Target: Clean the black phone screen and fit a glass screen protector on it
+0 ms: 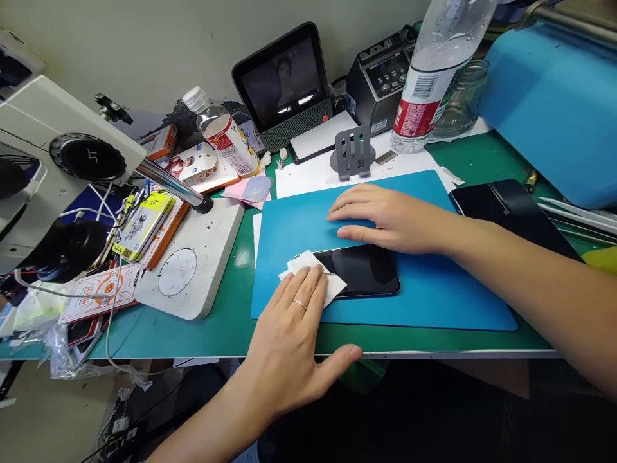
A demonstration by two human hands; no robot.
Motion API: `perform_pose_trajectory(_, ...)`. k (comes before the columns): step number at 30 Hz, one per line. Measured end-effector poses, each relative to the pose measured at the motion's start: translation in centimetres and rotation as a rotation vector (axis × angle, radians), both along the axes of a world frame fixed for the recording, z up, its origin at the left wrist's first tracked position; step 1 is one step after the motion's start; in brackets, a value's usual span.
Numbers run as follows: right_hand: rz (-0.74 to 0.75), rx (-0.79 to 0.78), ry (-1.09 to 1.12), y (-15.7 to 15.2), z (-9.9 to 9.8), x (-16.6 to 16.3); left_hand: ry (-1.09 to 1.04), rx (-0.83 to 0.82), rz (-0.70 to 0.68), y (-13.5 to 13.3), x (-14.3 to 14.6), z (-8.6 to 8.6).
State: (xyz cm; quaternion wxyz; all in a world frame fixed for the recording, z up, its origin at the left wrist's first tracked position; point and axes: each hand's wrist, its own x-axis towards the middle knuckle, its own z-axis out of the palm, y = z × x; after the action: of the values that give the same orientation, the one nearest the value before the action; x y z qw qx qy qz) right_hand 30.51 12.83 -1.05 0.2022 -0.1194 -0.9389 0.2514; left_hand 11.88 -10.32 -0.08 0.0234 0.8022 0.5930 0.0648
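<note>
A black smartphone (365, 270) lies face up on the blue mat (414, 299), its glossy side showing. On its left end rests a folded white tissue (336, 289), pressed down under the fingertips of my left hand (289, 334). Those fingers are close together and the thumb stands off to the right; a ring is on one finger. My right hand (378, 215) hovers at the phone's upper edge, fingers loosely stretched and nothing in them; whether it touches the phone I cannot tell.
To the left stand a microscope base (207, 283) and stacked small boxes (144, 225). Behind the mat are a grey phone stand (354, 154), a smart display (284, 83) and a large water bottle (419, 96). Another black device (515, 212) lies under my right forearm.
</note>
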Motion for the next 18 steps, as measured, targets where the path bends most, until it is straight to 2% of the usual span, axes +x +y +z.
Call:
perform_pose_trajectory(8, -0.016, -0.006, -0.001, 0.0, 0.2, 0.1, -0.114, -0.021, -0.066, 3.9, 0.7, -0.2)
perform_pose_trajectory(10, -0.03, -0.009, 0.001, 0.0, 0.3, 0.2, -0.126, -0.019, -0.075, 3.3, 0.7, -0.3)
perform_pose_trajectory(15, -0.018, 0.002, -0.006, -0.1, 0.3, 0.2, -0.135, -0.091, -0.09, -0.6, 0.1, -0.3)
perform_pose_trajectory(18, -0.009, 0.008, 0.0, -0.1, 0.1, 0.1, -0.129, -0.119, -0.104, -0.6, 0.0, -0.2)
